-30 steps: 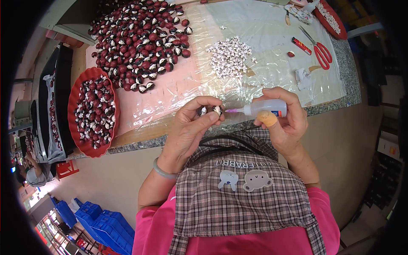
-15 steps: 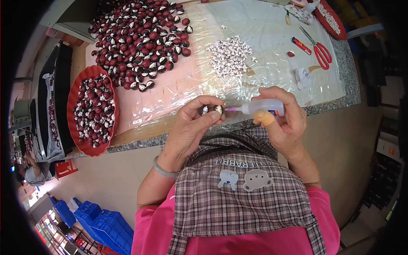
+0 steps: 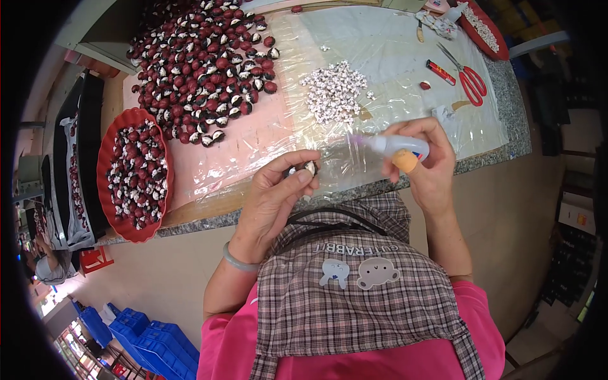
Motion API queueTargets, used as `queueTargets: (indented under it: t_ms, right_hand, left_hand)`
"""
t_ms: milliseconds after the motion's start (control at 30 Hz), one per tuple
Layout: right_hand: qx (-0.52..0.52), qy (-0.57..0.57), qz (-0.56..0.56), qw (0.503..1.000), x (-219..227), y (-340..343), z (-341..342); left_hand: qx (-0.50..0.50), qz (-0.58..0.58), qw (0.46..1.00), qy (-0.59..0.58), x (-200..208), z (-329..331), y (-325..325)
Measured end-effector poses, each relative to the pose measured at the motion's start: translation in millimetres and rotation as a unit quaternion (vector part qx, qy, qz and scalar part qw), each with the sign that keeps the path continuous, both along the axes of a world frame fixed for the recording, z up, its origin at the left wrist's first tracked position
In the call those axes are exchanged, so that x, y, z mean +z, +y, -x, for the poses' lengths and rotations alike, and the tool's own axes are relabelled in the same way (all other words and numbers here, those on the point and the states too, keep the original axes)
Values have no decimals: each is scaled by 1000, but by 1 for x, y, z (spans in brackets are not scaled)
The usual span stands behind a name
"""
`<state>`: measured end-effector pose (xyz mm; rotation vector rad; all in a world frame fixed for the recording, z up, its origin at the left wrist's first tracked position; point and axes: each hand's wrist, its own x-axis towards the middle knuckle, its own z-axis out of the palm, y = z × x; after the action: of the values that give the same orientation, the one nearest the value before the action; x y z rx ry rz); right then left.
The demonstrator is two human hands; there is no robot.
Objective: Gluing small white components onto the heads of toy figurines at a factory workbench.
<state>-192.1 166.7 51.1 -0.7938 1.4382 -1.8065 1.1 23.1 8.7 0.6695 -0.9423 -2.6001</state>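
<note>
Hands (image 3: 277, 187) apart, right holding bottle (image 3: 394, 145), left dark pieces (image 3: 311, 167)

A plaid apron (image 3: 361, 316) with animal patches (image 3: 379, 273) is worn over a pink top (image 3: 478, 316), a grey bangle (image 3: 239, 259) on the left wrist (image 3: 247, 246), a tan sheath (image 3: 405, 161) on the right thumb (image 3: 417, 177).

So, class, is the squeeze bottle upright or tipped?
Tipped: the squeeze bottle lies sideways in the right hand, its length visible from above and its blurred purple tip pointing left.
</note>
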Motion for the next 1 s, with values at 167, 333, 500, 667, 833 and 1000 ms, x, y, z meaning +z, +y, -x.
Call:
queueTargets:
  t_ms: [167,333,500,667,833,1000]
  right_hand:
    - [9,-116,-17,993,-14,-8,12]
    - [20,-62,-136,989,-33,-20,21]
    - [-19,386,-161,908,-40,-34,24]
    - [4,428,-179,886,-38,-45,27]
    - [30,478,-184,858,-35,-51,30]
    - [20,485,-130,865,-37,-51,28]
  left_hand:
    - [7,7,1000,11,-3,-5,-2]
    - [19,1,1000,9,0,-4,-1]
    - [15,5,1000,8,-3,-5,-2]
    - [13,5,1000,7,-4,-6,-3]
    - [14,9,1000,2,-3,-7,-2]
    - [11,15,1000,-12,-1,-5,-1]
